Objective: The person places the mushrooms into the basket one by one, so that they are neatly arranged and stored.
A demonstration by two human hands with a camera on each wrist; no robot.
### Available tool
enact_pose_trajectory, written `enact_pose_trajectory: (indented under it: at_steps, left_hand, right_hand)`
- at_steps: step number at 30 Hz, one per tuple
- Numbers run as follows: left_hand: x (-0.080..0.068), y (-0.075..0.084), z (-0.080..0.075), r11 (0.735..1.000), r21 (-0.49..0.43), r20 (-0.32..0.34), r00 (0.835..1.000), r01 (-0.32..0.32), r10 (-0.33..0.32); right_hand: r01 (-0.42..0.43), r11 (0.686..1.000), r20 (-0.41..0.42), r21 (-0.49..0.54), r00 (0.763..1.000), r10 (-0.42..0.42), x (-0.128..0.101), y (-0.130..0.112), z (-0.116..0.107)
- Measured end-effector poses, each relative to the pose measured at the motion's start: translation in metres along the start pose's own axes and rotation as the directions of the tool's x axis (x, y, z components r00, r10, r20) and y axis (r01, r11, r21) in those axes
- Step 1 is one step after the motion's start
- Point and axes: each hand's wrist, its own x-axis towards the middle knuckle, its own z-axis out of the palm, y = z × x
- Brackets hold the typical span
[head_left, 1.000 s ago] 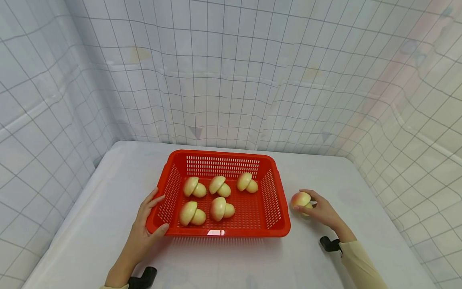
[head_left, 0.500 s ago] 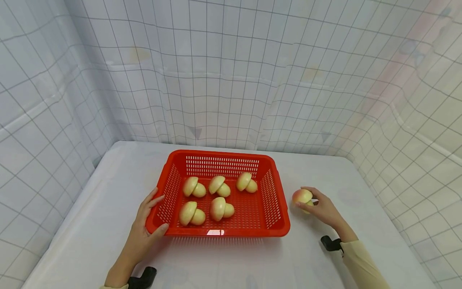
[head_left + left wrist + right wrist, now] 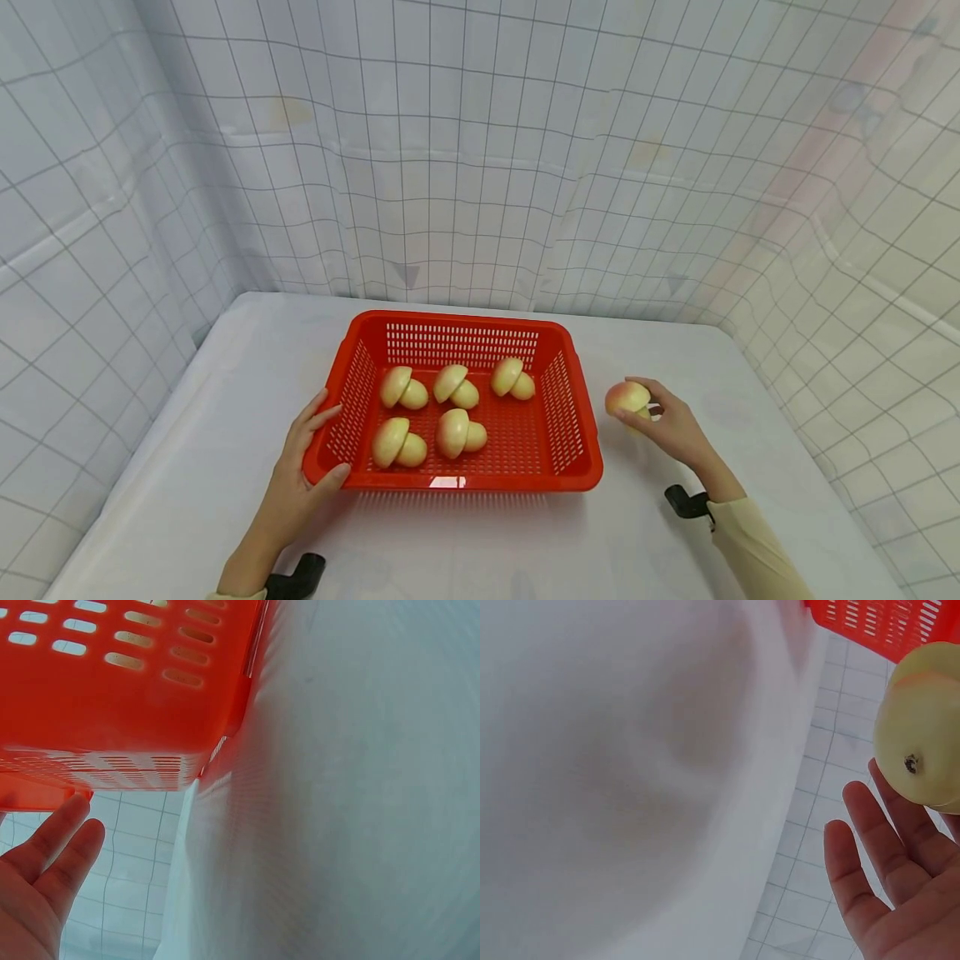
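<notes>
My right hand (image 3: 675, 429) pinches a glossy pale-yellow mushroom (image 3: 628, 398) with a reddish blush on its cap, to the right of the red plastic basket (image 3: 588, 442). In the right wrist view, a small dark spot marks the pale underside of this mushroom (image 3: 907, 724), and several fingers (image 3: 877, 840) spread below it. My left hand (image 3: 292, 479) holds the basket's front left corner, thumb on the front rim and fingers at the left rim. Two of those fingers (image 3: 71, 859) show in the left wrist view, one right at the rim.
Inside the basket lie several similar mushrooms, among them a front one (image 3: 459, 433) and a back right one (image 3: 513, 379). The basket stands on a white-covered table (image 3: 480, 550). Gridded white curtains (image 3: 480, 167) close in the back and both sides.
My right hand has moved slightly up and away with the mushroom, which now shows higher in the head view. The left hand and the basket have stayed in place.
</notes>
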Motion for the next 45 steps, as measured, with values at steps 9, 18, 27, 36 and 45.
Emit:
enact_pose_trajectory:
  at_steps: [9, 18, 27, 36, 45]
  left_hand:
    - [0.0, 0.0, 0.001, 1.0, -0.01, 0.0, 1.0, -0.015, 0.015]
    - [0.0, 0.0, 0.0, 1.0, -0.011, 0.001, 1.0, -0.014, 0.014]
    - [-0.001, 0.0, 0.0, 1.0, -0.006, -0.004, 1.0, -0.029, 0.028]
    - [-0.001, 0.0, 0.0, 1.0, 0.0, -0.004, 1.0, -0.028, 0.028]
    - [-0.001, -0.001, 0.0, 0.999, 0.037, -0.004, 1.0, -0.014, 0.014]
  right_hand:
    - [0.067, 0.997, -0.029, 0.023, 0.997, -0.066, 0.001, -0.017, -0.001]
    - [0.101, 0.995, -0.058, 0.017, 0.993, -0.1, -0.001, -0.028, -0.001]
    - [0.139, 0.989, -0.036, 0.041, 0.99, -0.138, -0.004, -0.045, -0.008]
    - [0.208, 0.978, -0.009, 0.028, 0.978, -0.208, 0.0, -0.065, -0.011]
    - [0.228, 0.974, 0.031, 0.017, 0.973, -0.228, 0.007, -0.082, -0.01]
